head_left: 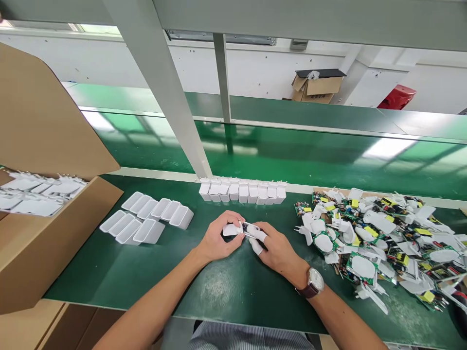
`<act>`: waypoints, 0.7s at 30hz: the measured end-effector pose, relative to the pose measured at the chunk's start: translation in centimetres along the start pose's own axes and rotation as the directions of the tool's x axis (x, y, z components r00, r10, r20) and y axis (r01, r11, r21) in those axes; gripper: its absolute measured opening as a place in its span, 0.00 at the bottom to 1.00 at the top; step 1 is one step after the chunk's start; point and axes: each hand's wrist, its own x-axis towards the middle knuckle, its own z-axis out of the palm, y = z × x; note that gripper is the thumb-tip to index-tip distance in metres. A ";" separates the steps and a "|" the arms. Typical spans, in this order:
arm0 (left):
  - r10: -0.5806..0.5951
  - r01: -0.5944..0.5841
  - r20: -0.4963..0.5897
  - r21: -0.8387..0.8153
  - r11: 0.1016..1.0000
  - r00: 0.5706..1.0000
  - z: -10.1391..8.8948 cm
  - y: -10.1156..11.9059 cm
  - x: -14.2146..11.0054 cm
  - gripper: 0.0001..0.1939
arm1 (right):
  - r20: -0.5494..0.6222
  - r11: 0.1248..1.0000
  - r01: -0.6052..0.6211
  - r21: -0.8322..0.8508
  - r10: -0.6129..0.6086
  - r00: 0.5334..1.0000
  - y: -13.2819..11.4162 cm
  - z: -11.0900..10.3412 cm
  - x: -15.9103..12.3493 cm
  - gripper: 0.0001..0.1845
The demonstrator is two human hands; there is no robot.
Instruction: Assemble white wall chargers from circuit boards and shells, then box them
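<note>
Over the middle of the green bench, my left hand (221,238) and my right hand (279,245) meet at a small white plastic plug part (233,230) with dark components inside. Both hands pinch it between thumb and fingers, and those fingers partly hide it. White covers sit on some fingertips of my right hand, and a watch (314,283) is on that wrist. Just beyond my hands stands a row of white boxy adapter housings (242,191). To the left, open white plastic shells (149,221) lie in two slanted rows.
A large heap of white plug parts and green circuit boards (365,243) covers the right of the bench (215,287). At the left stands an open cardboard box (83,233) of white parts, its flap raised. A slanted grey post (171,102) rises behind the bench.
</note>
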 end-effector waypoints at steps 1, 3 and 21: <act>-0.005 0.005 0.005 -0.005 1.000 1.000 -0.1 -0.1 -0.1 0.09 | -0.011 1.000 -0.014 0.025 0.014 1.000 0.0 0.1 0.0 0.23; -0.030 0.030 0.025 -0.020 0.999 0.999 -0.1 -0.1 -0.2 0.14 | -0.042 0.983 -0.101 0.152 0.109 0.993 0.1 0.3 0.0 0.22; -0.062 0.061 0.030 0.022 0.998 0.998 1.7 -0.7 -1.4 0.36 | 0.401 0.201 -0.561 0.803 0.514 0.758 -0.6 0.0 0.7 0.22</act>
